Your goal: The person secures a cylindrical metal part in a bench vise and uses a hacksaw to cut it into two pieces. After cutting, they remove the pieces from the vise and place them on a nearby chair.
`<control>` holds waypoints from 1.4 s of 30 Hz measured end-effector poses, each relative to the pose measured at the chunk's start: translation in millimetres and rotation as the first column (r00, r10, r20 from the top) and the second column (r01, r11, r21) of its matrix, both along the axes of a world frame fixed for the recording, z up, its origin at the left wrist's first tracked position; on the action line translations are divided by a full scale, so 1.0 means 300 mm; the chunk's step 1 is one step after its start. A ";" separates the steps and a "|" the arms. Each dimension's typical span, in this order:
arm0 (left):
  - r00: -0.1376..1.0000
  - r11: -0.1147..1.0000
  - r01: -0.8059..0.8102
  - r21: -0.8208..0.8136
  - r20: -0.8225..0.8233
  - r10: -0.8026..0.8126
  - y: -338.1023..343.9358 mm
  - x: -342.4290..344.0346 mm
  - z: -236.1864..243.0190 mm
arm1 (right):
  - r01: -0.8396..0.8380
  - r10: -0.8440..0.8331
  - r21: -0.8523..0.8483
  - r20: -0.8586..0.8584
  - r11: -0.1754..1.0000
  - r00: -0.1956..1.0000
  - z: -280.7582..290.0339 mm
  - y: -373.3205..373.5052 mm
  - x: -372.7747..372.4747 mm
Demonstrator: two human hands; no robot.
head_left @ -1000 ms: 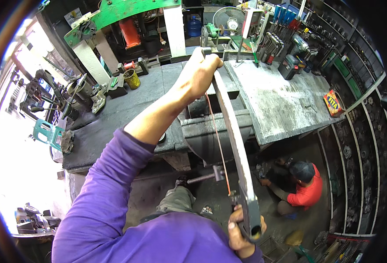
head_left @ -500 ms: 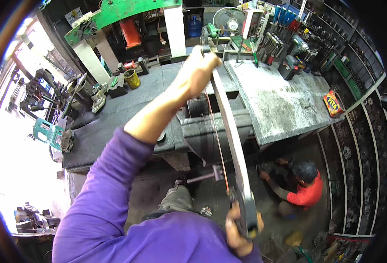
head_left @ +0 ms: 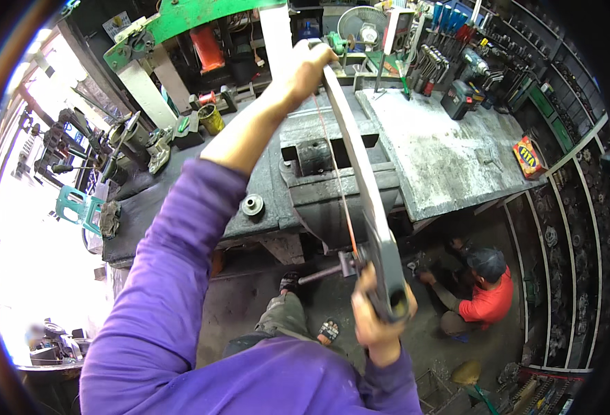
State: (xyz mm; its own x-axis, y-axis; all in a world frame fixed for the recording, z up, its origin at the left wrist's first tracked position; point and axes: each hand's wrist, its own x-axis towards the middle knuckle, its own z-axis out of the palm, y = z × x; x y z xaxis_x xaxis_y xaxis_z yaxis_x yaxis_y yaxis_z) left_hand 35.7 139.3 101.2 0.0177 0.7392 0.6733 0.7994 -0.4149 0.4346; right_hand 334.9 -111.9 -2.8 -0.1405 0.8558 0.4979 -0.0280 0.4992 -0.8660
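The left hand [head_left: 307,68] is closed around the far end of the hacksaw [head_left: 357,153]; the right hand [head_left: 379,315] grips its handle. The hacksaw extends over the vise [head_left: 313,194] at the front edge of the workbench [head_left: 180,183]. A round metal part [head_left: 252,205] sits near that edge.

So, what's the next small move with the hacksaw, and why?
Probably draw the hacksaw rearward: the left hand grips its far end beyond the vise, and the right hand, at its near end, looks close to the vise's front, so little forward stroke seems left. Whether the blade touches the dark cylinder is unclear.
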 end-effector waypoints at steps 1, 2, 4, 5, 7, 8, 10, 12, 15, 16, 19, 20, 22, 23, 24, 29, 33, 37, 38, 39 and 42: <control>0.997 0.993 0.059 -0.101 0.057 -0.053 -0.071 0.040 -0.036 | -0.017 0.017 0.006 0.039 1.000 0.999 0.016 -0.053 0.050; 0.986 0.983 0.125 -0.138 0.127 -0.107 -0.112 0.070 -0.054 | 0.000 -0.006 0.087 0.061 0.996 0.998 0.036 -0.100 0.080; 0.965 0.979 0.109 -0.170 0.253 -0.063 -0.135 0.097 -0.073 | -0.026 0.026 0.004 -0.026 1.000 0.999 0.086 -0.128 0.084; 0.980 0.988 0.083 -0.131 0.191 -0.057 -0.104 0.081 -0.060 | 0.046 -0.048 0.020 0.093 0.999 0.995 0.108 -0.101 0.057; 0.974 0.988 0.020 -0.152 0.225 0.015 0.025 0.005 0.013 | 0.070 -0.073 0.029 0.140 0.997 0.987 0.114 0.039 -0.048; 0.930 0.980 0.059 -0.190 0.368 0.015 0.101 -0.052 0.066 | 0.042 -0.034 -0.057 0.125 0.997 0.992 0.099 0.131 -0.102; 0.836 0.987 0.128 -0.101 0.546 -0.053 0.219 -0.117 0.119 | -0.040 0.038 -0.059 -0.045 0.997 0.998 0.062 0.260 -0.195; 0.979 1.000 0.003 -0.013 0.205 0.000 0.237 -0.137 0.119 | -0.074 0.073 -0.092 -0.017 0.993 0.997 0.014 0.241 -0.183; 0.981 0.990 -0.025 -0.136 0.187 0.050 0.094 -0.047 0.030 | 0.045 -0.034 -0.148 0.075 0.988 0.997 -0.025 0.068 -0.057; 0.952 0.989 0.050 -0.139 0.306 -0.005 0.024 0.007 -0.014 | 0.057 -0.048 -0.118 0.079 0.991 0.996 -0.022 -0.006 0.007; 0.968 0.985 0.051 -0.165 0.252 -0.008 -0.133 0.103 -0.101 | 0.061 -0.057 -0.037 0.091 0.997 0.994 0.037 -0.167 0.123; 0.920 0.975 0.094 -0.201 0.392 -0.008 -0.138 0.108 -0.102 | -0.035 0.035 0.010 0.013 0.999 0.999 0.053 -0.152 0.118; 0.965 0.990 0.015 -0.139 0.263 0.022 -0.072 0.067 -0.065 | -0.022 0.021 0.093 0.014 0.995 1.000 0.090 -0.064 0.049; 0.980 0.996 0.006 0.093 -0.199 0.012 0.005 0.003 -0.007 | 0.021 -0.023 0.049 0.058 0.999 0.998 0.093 0.003 -0.009; 0.975 0.990 -0.093 0.104 -0.194 0.112 0.067 -0.044 0.023 | 0.024 -0.026 0.053 0.034 0.998 0.999 0.077 0.098 -0.080; 0.831 0.974 0.103 -0.202 0.555 0.027 0.228 -0.135 0.104 | -0.079 0.076 -0.063 -0.050 0.995 0.996 0.014 0.284 -0.204; 0.972 0.984 0.032 -0.177 0.236 0.010 0.003 0.022 -0.023 | 0.039 -0.039 -0.009 -0.021 0.999 0.999 0.030 -0.013 -0.014; 0.945 0.975 0.089 -0.205 0.325 -0.018 -0.093 0.079 -0.105 | -0.064 0.060 0.047 0.082 0.997 0.995 0.105 -0.103 0.080; 0.948 0.978 0.108 -0.176 0.313 -0.048 -0.058 0.058 -0.099 | -0.055 0.051 0.149 0.036 0.987 0.998 0.115 -0.053 0.051; 0.998 0.996 0.033 -0.086 0.058 -0.028 0.009 0.001 -0.062 | -0.049 0.040 0.103 0.081 0.993 0.996 0.120 0.009 0.011; 0.694 0.932 0.222 -0.287 0.717 0.056 0.227 -0.167 0.066 | -0.004 -0.003 0.049 0.150 0.999 0.989 0.072 0.275 -0.190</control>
State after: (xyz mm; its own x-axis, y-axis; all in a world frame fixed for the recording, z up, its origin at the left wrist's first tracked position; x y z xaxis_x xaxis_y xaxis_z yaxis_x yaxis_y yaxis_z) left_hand -14.3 207.4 121.1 -0.2849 0.9311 0.2280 0.1656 -0.1864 0.9684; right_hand 277.9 -29.3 18.8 -0.2174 0.8306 0.5126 0.1003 0.5414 -0.8348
